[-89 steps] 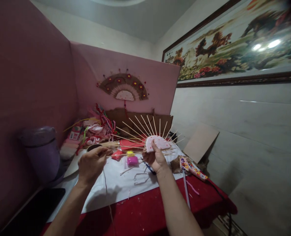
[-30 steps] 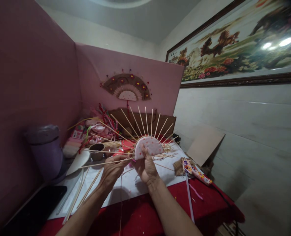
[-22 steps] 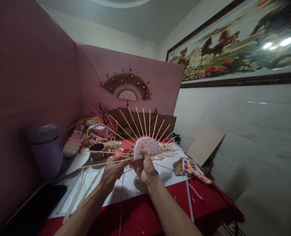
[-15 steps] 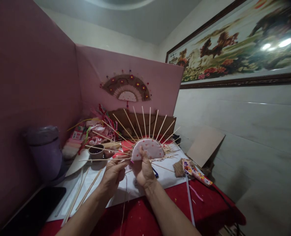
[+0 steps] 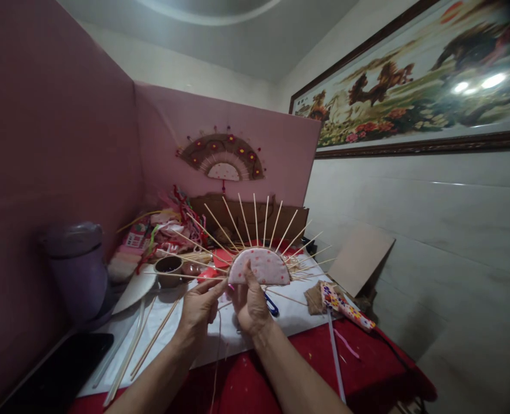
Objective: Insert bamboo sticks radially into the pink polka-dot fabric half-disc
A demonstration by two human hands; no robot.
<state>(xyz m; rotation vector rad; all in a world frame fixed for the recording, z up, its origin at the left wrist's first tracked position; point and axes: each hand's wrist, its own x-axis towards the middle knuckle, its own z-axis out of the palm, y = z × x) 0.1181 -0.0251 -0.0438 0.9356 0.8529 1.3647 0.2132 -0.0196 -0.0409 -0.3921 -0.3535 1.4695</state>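
Observation:
Both hands hold a half-made fan: a half-round base of white cloth with small red dots, and thin wooden sticks spreading from its curved edge like rays. My right hand grips the base from below, thumb flat on its front and fingers behind it. At the base's left corner, my left hand pinches the fan where the lowest stick comes out. What its fingertips press is partly hidden. A thin string hangs down between my forearms.
A finished fan hangs on the pink board behind. Around the white paper are a dark cup, a purple tumbler, a black phone, glue sticks, loose sticks, a flower-patterned glue gun and blue-handled scissors.
The fan has turned slightly clockwise and sunk a little, so sticks on its right side show more. Both hands keep their hold.

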